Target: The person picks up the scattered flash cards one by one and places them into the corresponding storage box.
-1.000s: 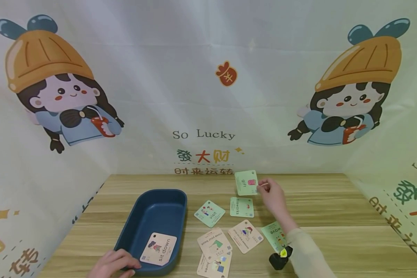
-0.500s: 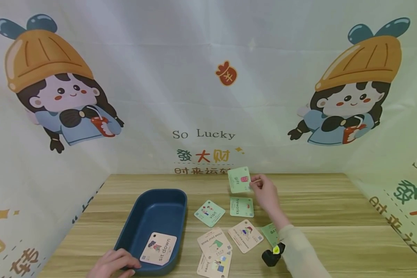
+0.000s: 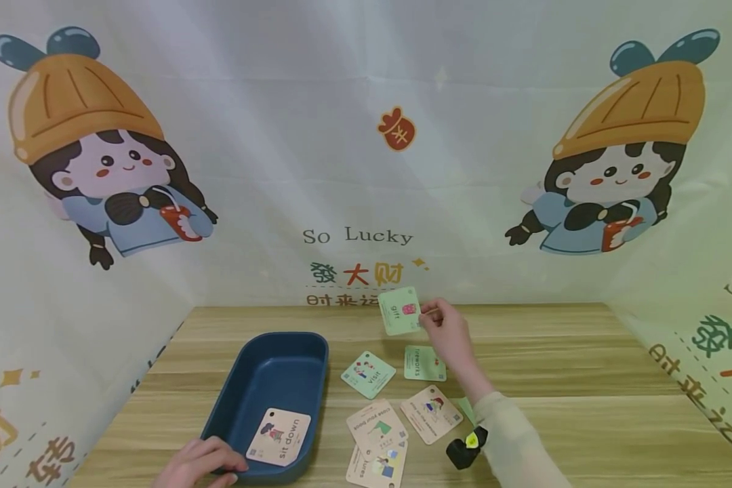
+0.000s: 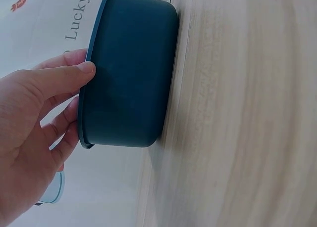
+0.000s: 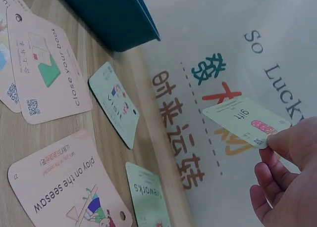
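Though tilted, a pale-green, pink-pictured "gift" card (image 3: 399, 312) in pinching right grip (image 3: 449, 335); left grip (image 3: 200, 462) around tub rim (image 4: 97, 26)

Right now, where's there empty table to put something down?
The wood-grain table is bare right of the cream sleeve, with a smaller patch left of the dark-blue rounded plastic tray. It's crowded between them, with pale-green square cards and pale-pink ones.
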Motion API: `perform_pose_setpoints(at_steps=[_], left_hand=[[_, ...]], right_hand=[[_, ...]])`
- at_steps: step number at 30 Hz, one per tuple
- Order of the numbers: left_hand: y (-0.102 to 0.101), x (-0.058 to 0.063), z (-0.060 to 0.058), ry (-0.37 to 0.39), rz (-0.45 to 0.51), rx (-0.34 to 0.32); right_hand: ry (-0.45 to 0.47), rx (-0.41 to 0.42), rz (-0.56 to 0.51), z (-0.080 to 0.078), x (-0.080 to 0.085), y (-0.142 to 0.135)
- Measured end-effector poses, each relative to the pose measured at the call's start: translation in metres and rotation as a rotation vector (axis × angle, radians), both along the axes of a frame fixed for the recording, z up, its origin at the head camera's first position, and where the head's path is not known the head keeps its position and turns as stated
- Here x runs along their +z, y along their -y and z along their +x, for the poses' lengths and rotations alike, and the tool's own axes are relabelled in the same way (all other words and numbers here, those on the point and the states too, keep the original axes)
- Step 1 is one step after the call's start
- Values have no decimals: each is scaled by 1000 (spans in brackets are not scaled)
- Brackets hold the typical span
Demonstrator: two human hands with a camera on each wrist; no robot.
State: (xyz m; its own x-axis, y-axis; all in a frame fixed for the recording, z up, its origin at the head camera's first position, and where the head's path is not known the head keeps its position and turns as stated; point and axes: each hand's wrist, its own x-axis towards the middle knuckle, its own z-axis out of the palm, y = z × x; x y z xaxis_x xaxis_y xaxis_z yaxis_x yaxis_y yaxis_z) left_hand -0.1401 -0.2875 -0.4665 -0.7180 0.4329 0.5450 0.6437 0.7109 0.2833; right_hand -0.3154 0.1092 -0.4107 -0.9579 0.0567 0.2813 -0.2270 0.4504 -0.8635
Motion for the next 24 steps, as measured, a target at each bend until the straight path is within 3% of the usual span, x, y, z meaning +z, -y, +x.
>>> perform_pose_setpoints(at_steps=[8, 24], left_hand=[[1, 0, 1, 17, -5, 10], [2, -1, -3, -73, 11, -48]], right_hand=[[-26, 45, 33, 3, 10, 12], [-33, 146, 54, 17, 22, 43]])
